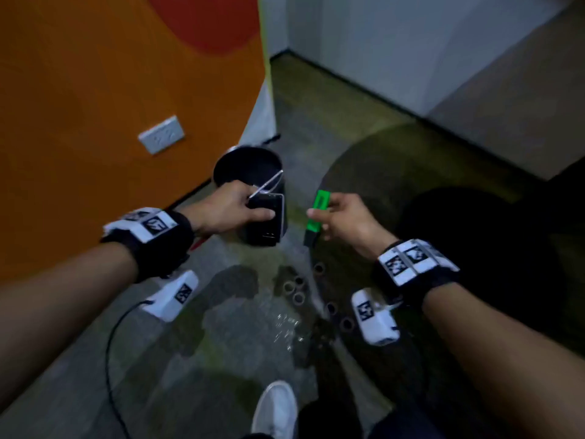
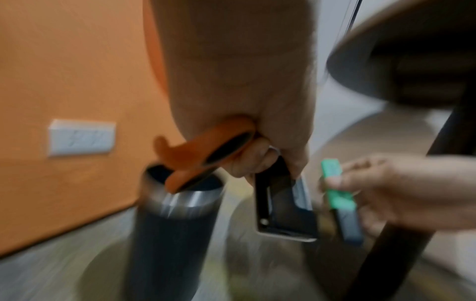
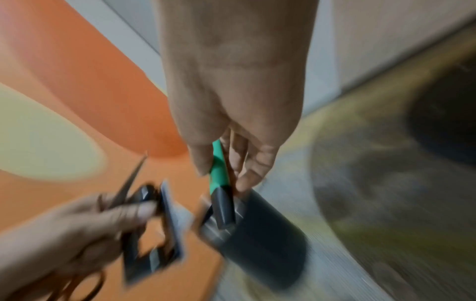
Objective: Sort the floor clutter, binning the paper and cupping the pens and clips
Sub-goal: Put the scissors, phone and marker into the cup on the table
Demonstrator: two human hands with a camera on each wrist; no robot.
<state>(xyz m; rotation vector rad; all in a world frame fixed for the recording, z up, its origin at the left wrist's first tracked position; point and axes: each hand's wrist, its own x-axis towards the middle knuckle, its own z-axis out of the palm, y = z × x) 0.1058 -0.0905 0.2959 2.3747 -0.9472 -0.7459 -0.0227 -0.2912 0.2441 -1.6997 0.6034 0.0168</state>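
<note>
A black cylindrical cup [image 1: 240,163] stands on the floor by the orange wall. My left hand [image 1: 253,204] hovers over its near rim, gripping a black phone [image 1: 266,220] together with scissors [image 1: 266,184]. The left wrist view shows the scissors' orange handles [image 2: 206,150] above the cup [image 2: 175,234]. To the right of the cup, my right hand [image 1: 329,213] pinches a green highlighter [image 1: 318,213], black cap pointing down. In the blurred right wrist view the highlighter [image 3: 219,169] hangs just above the cup [image 3: 257,244].
A white wall socket [image 1: 161,134] sits on the orange wall. Several small rings [image 1: 297,293] and shiny clips [image 1: 288,324] lie on the floor below my hands. A white shoe [image 1: 275,407] and a black cable [image 1: 110,343] are nearer. A round dark base [image 1: 411,185] lies right.
</note>
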